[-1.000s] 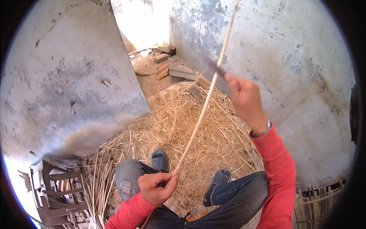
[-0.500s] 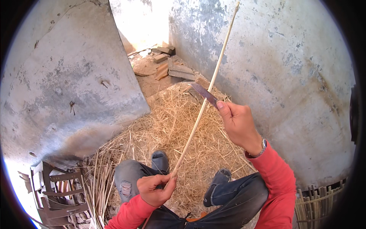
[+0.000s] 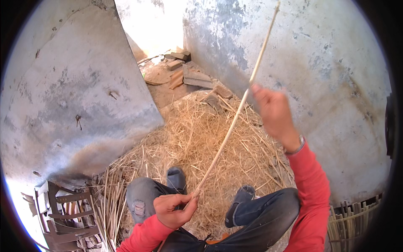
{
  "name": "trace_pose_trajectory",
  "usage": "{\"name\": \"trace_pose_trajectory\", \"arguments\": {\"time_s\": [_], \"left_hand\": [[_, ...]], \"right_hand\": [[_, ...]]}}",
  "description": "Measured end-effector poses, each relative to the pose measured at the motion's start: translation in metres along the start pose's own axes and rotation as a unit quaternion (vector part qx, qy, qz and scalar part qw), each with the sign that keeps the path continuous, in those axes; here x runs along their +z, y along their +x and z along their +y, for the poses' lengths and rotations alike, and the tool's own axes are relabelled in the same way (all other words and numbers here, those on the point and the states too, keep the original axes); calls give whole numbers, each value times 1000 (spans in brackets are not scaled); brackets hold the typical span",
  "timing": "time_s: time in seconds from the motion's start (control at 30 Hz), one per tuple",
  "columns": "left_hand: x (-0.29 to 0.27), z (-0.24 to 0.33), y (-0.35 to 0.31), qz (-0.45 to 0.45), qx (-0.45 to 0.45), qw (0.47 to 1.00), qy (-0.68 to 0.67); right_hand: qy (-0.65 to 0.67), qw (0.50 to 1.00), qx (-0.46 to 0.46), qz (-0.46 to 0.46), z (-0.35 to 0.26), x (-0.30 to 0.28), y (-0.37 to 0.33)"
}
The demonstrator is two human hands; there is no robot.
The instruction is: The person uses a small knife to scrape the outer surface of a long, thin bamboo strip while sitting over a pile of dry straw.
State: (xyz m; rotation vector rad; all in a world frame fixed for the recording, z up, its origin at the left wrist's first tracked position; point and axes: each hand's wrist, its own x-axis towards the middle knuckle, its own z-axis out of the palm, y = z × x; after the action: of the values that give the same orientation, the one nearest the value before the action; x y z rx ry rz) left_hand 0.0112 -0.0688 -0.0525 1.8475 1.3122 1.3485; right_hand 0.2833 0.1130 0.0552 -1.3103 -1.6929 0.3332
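Observation:
A long, thin, pale bamboo stick (image 3: 224, 142) slants up and away from my lap, its far end in front of the wall. My left hand (image 3: 175, 209) pinches its near end between thumb and fingers above my knee. Farther up the shaft my right hand (image 3: 273, 111) is closed in a fist and smeared by motion. In it is the knife, whose blade shows only as a faint dark blur beside the stick. I cannot tell whether blade and stick touch.
Straw-like shavings (image 3: 197, 126) cover the floor around my feet. A bundle of thin sticks (image 3: 110, 206) and a brown slatted frame (image 3: 69, 210) lie at the left. Bricks (image 3: 197, 79) are piled in the far corner. Grey walls (image 3: 319, 105) flank me; a slatted basket (image 3: 352, 224) stands right.
My right hand has moved up and right along the stick, and the knife blade has gone from clear to blurred. The stick's far end has swung right. My left hand has barely moved.

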Motion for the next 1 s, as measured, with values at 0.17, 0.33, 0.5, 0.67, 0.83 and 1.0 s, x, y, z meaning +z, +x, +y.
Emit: {"name": "trace_pose_trajectory", "arguments": {"time_s": [0.17, 0.33, 0.5, 0.67, 0.83, 1.0], "left_hand": [[-5, 1, -2, 24, -16, 1000, 10], [-2, 2, -3, 0, -18, 1000, -11], [-4, 2, -1, 36, -52, 998, -22], [-2, 7, 3, 39, -31, 998, -28], [-5, 4, -2, 53, -40, 998, -15], [-5, 4, -1, 52, -52, 997, -29]], "right_hand": [[12, 993, -84, -81, -5, 27, -36], [-20, 999, -35, -29, 4, -3, 1], [23, 986, -120, -117, -20, 36, -57], [24, 996, -74, -44, -17, 9, -19], [47, 979, -173, -97, -18, 49, -70], [32, 990, -82, -113, -27, 25, -48]]}}
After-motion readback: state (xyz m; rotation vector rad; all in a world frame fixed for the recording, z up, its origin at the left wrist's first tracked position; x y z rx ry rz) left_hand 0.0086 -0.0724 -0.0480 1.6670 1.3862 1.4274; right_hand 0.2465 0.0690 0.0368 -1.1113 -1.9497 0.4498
